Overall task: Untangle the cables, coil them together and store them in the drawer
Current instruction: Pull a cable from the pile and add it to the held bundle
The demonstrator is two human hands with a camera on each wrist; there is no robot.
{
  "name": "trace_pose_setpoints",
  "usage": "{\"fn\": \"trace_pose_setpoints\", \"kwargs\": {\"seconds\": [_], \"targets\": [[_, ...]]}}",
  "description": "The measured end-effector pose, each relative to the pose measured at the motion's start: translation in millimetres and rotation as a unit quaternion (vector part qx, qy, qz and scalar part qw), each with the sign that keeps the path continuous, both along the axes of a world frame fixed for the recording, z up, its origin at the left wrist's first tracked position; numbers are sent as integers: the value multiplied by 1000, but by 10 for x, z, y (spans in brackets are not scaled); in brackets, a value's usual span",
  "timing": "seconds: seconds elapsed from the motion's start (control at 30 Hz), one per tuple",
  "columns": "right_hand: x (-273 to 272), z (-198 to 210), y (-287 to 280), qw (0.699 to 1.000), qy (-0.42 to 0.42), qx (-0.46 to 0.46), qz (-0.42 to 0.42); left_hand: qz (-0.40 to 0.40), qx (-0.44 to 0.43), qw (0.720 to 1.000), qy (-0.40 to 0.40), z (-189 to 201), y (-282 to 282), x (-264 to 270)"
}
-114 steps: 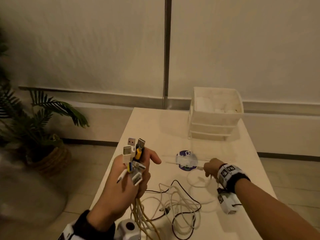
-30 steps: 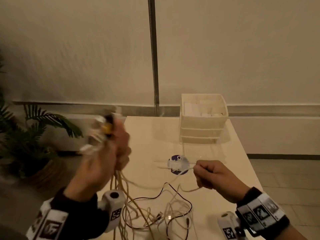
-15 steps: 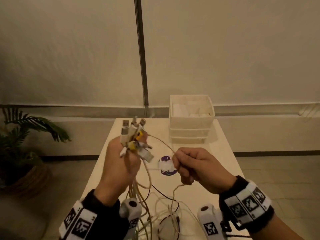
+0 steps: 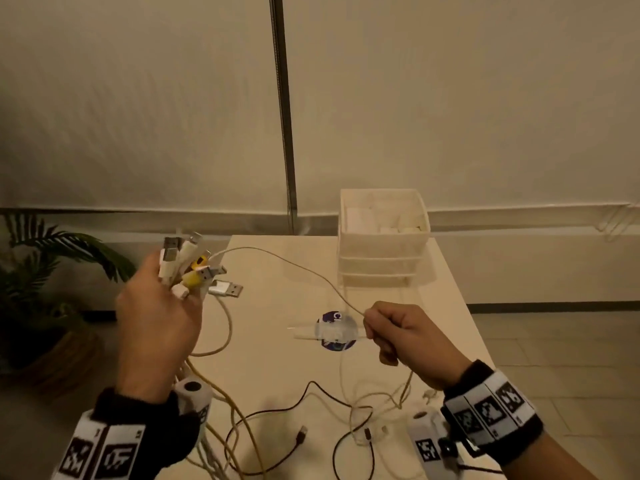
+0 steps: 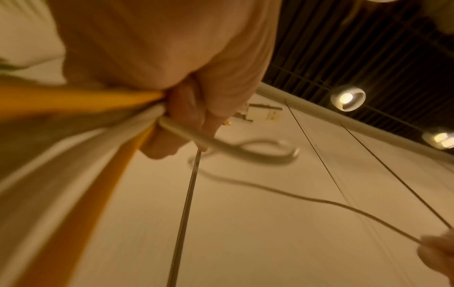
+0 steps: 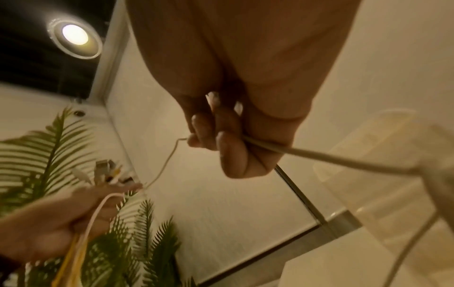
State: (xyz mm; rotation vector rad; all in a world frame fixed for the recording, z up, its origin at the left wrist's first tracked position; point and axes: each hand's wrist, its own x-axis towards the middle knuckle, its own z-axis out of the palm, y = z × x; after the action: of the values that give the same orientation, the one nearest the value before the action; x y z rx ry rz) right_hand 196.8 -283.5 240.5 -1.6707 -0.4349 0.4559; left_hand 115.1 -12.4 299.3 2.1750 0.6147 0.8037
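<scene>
My left hand (image 4: 157, 317) is raised at the table's left edge and grips a bunch of cables (image 4: 194, 271), white and yellow, whose USB plugs fan out above the fingers. Their lengths hang down from the fist (image 5: 181, 120) to the table. One thin white cable (image 4: 294, 265) arcs from that bunch across to my right hand (image 4: 398, 336), which pinches it in a curled fist (image 6: 221, 139). Below it the cable drops into a loose tangle (image 4: 349, 410) of white and black cables on the table. The white drawer unit (image 4: 382, 237) stands at the far end.
The pale table (image 4: 277, 368) carries a round purple sticker (image 4: 337, 336) under clear tape at its middle. A potted palm (image 4: 45, 271) stands on the floor to the left. A wall with a vertical metal strip (image 4: 284, 116) lies behind.
My hands have drawn apart: the left moved left with the plug bunch, the right moved right and down, and the thin white cable between them is now stretched into a longer arc.
</scene>
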Motion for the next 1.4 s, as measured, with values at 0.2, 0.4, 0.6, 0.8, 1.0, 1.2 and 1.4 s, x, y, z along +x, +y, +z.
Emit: {"fn": "trace_pose_setpoints", "kwargs": {"seconds": [0.2, 0.4, 0.6, 0.8, 1.0, 1.2, 1.4], "targets": [[99, 25, 43, 992, -97, -65, 40, -254, 88, 955, -123, 81, -205, -168], [85, 195, 194, 989, -95, 3, 115, -407, 84, 910, -5, -119, -843, 49], [107, 123, 149, 988, -112, 19, 105, -284, 142, 941, -119, -6, -696, 149], [120, -301, 156, 990, -124, -18, 70, -129, 76, 976, -158, 43, -376, 113], [146, -297, 128, 994, -106, 16, 22, -161, 80, 973, -144, -12, -418, 5], [80, -61, 236, 989, -130, 35, 57, -388, 109, 914, -52, -103, -734, 11], [53, 90, 240, 987, -120, 54, 94, -313, 135, 938, -70, -151, -749, 121]]}}
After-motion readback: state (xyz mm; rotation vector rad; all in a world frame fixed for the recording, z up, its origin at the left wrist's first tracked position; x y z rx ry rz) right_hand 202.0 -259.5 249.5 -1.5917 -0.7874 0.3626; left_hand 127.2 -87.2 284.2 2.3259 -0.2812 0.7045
